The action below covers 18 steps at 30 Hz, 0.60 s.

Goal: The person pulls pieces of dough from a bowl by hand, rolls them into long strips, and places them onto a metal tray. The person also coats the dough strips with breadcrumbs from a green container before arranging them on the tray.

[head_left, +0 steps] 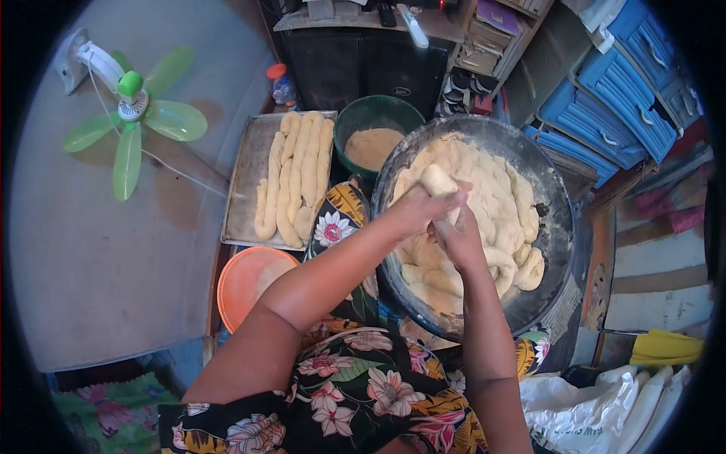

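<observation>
Over a wide dark basin [556, 250] filled with pale dough [484, 181], both my hands are close together. My left hand [423, 208] is closed round a piece of dough [438, 180], whose rounded end sticks out above the fingers. My right hand [459, 236] is just below and beside it, fingers bent against the same dough, partly hidden. Thick dough ropes lie on the surface in the basin's right part. To the left, a metal tray [246, 163] holds several long dough ropes [303, 163] side by side.
A green basin [420, 115] with brownish powder stands behind the tray's right side. An orange tub [234, 291] is below the tray. A green fan [131, 106] is at left, blue drawers [590, 125] at upper right, white sacks [582, 412] at lower right.
</observation>
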Motion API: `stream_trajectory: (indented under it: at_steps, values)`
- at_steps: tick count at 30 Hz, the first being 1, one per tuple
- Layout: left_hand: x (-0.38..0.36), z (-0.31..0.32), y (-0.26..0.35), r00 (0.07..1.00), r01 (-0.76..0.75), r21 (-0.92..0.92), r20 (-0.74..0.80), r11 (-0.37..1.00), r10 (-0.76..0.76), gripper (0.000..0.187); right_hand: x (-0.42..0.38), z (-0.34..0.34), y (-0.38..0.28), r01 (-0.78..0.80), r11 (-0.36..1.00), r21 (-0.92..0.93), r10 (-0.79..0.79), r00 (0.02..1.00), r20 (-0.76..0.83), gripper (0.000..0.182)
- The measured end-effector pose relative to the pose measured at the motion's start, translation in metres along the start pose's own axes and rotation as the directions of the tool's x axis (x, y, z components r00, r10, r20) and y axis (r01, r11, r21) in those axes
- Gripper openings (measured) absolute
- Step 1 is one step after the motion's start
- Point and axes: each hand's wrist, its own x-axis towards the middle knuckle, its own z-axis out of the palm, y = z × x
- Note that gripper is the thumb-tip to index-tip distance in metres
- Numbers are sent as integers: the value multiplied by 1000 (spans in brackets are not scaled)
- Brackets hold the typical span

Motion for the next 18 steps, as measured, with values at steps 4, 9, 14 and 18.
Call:
stream_trajectory:
  at_steps: [4, 9, 14, 18]
  values:
    - [6, -17, 64, 950, -309, -472, -106, 826, 294, 20, -17, -14, 25, 130, 630, -766, -265, 963, -54, 42]
    - [-24, -89, 138, 737, -674, -312, -352, 669, 577, 20, -50, -93, 108, 228, 386, -894, -259, 957, 133, 44]
    - [-26, -48, 54, 965, 239, 80, 90, 968, -246, 43, -29, -67, 4, -264, 958, 116, 242, 954, 175, 45]
    - [-27, -23, 39, 834, 452, 213, 243, 866, -495, 41, -27, -39, -56, -225, 880, 419, 69, 932, 355, 54]
